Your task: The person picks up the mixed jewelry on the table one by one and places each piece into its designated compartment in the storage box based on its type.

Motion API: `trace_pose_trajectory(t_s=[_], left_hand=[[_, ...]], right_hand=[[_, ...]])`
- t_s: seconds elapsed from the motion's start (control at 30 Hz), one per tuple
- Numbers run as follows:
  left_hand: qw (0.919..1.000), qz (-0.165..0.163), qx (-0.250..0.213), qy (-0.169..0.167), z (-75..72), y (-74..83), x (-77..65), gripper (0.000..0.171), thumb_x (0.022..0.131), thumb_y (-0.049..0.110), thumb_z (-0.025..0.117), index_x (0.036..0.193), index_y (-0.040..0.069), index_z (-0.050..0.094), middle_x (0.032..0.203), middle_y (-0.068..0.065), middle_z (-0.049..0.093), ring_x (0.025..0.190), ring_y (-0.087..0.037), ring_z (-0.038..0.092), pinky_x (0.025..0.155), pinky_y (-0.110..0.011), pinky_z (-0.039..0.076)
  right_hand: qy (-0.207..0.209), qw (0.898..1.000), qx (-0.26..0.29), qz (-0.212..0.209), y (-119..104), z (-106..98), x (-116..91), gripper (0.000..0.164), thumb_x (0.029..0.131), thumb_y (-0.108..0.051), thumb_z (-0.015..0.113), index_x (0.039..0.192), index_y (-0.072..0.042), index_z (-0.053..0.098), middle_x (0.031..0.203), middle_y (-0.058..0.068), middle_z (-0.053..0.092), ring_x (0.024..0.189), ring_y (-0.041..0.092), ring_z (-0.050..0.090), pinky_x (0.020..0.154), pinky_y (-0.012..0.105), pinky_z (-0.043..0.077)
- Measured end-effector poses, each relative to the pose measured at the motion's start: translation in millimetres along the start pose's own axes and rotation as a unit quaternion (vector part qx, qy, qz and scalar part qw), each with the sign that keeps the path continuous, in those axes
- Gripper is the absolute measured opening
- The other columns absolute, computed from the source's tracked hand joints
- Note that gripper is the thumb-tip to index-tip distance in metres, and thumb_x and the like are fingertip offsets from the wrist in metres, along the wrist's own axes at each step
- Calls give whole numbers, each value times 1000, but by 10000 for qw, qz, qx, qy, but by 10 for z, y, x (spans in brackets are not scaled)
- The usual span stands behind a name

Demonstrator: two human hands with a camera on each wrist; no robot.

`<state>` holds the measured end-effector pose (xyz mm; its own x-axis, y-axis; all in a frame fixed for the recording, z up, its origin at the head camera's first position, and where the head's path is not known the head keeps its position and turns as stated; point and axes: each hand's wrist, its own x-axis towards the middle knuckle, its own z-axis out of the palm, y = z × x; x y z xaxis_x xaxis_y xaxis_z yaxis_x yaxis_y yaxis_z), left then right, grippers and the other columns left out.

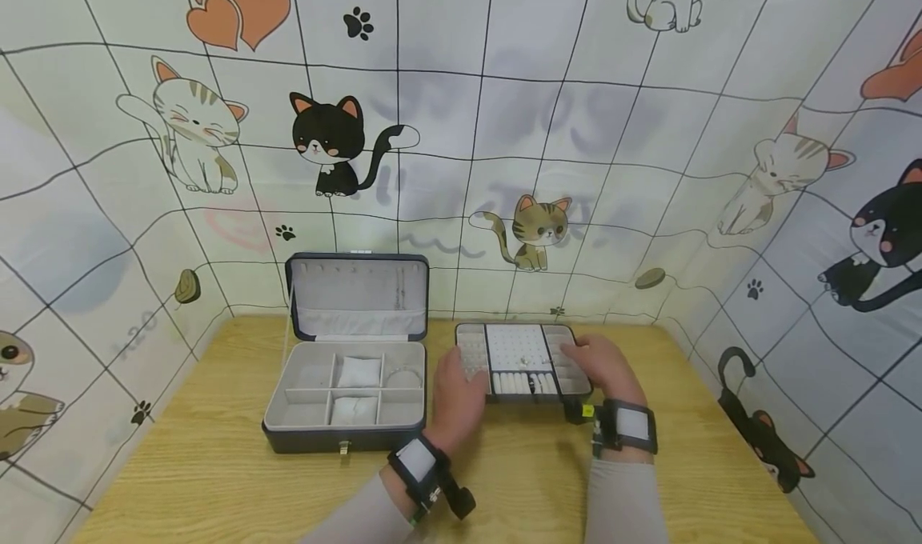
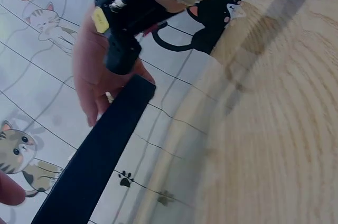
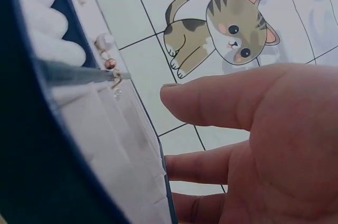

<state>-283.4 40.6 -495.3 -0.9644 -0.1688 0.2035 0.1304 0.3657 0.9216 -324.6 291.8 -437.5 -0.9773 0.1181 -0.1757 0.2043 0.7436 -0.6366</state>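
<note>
A dark blue jewelry tray (image 1: pixel 529 398) with pale lined compartments is between my two hands. My left hand (image 1: pixel 458 400) grips its left end, thumb over the rim. At the right end, my right hand (image 1: pixel 608 366) holds the tray with the thumb over the side compartment. Small earrings (image 1: pixel 524 361) sit on the tray's white middle panel, and a dark ring (image 1: pixel 534 383) is among the white ring rolls in front. In the right wrist view, fingers (image 3: pixel 198 168) meet the tray's edge. The left wrist view shows the tray's dark outer side (image 2: pixel 100 145).
Left of the tray stands an open dark blue jewelry box (image 1: pixel 310 442), its lid (image 1: pixel 360 288) upright with a necklace hanging inside. Two white cushions (image 1: pixel 358 372) and a bracelet (image 1: pixel 405 377) lie in its compartments. A cat-print cloth wall (image 1: pixel 446 128) encloses the wooden table (image 1: pixel 187 464).
</note>
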Motion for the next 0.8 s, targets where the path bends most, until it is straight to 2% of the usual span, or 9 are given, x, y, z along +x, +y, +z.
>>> trace_pose_trajectory(t_s=[0.2,0.3,0.53,0.8], left_hand=[[9998,31,-211,54,-106,70,43,64,97,12,64,154,-8,44,159,-29,47,150,-44,43,123,-61,35],[9997,33,-205,108,-163,103,76,63,96,12,64,153,-8,46,157,-28,49,149,-43,45,122,-61,36],[9981,65,-421,455,-316,148,127,60,94,12,66,150,-6,51,155,-26,52,147,-41,47,122,-59,38],[9964,98,-472,699,-471,176,143,58,95,13,65,149,-4,53,153,-23,54,146,-40,48,121,-59,39]], right_hand=[[6,9999,145,11,-39,10,3,64,105,-45,57,144,7,53,138,29,61,113,38,63,85,46,55],[0,9997,227,-41,-78,5,-17,64,105,-45,58,144,6,53,139,29,60,114,38,63,86,45,54],[-36,9981,458,-409,-195,33,-80,60,104,-46,60,142,1,56,141,25,61,117,36,62,88,44,55],[-87,9973,322,-656,-313,133,-107,63,102,-47,64,140,2,56,133,23,64,110,34,63,83,42,55]])
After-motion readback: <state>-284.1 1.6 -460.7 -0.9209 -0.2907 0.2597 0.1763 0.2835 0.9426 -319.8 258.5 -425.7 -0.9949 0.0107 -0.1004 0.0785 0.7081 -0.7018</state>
